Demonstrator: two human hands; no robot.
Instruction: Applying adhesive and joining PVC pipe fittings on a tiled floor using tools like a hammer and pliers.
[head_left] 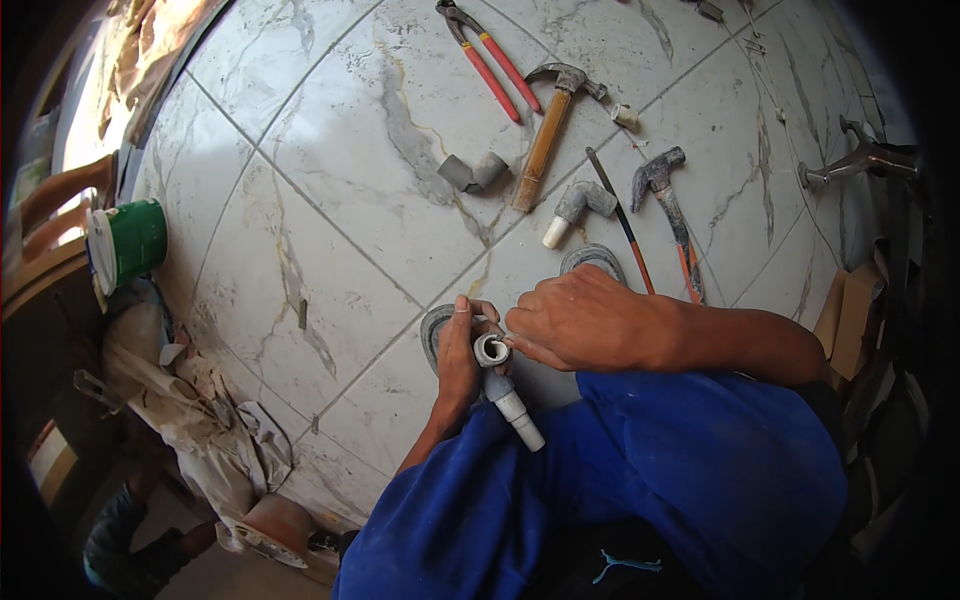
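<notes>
My left hand is wrapped round a grey pipe elbow, whose round open mouth faces up. A short white pipe stub points down from the elbow's lower end, over my blue-clad lap. My right hand is closed, its knuckles up and its fingertips at the right rim of the elbow's mouth. Whatever those fingers may pinch is too small or hidden. Just beyond the right hand lies another grey elbow with a white stub, on the tiled floor.
Ahead lie red-handled pincers, a wooden-handled claw hammer, a grey pipe elbow, a small pipe piece, a thin rod and a second hammer. A green-and-white bucket and crumpled cloth are at left. Another person's arm shows lower left.
</notes>
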